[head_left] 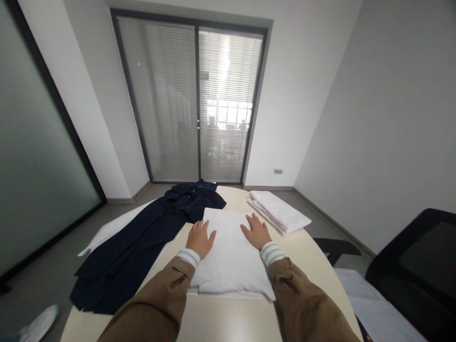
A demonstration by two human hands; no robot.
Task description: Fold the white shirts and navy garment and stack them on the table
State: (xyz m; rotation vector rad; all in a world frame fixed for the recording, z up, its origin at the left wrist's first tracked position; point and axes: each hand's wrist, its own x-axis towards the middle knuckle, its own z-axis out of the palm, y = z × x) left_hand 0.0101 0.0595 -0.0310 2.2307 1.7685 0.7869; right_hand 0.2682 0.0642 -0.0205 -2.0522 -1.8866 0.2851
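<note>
A folded white garment (231,261) lies flat on the pale table in front of me. My left hand (202,238) rests on its left edge, fingers stretched out. On the opposite edge lies my right hand (257,232), its fingers spread and pointing away from me. Neither hand grips the cloth. Left of it, a dark navy garment with buttons (142,237) stretches along the table and hangs over the edge. Beyond my right hand sits a folded stack of white cloth (280,210).
White cloth (110,232) shows under the navy garment. The round table (231,323) has a curved edge. A black office chair (420,256) stands at the right, with papers (374,304) by it. A white shoe (42,324) is at lower left, and glass doors (197,104) are behind.
</note>
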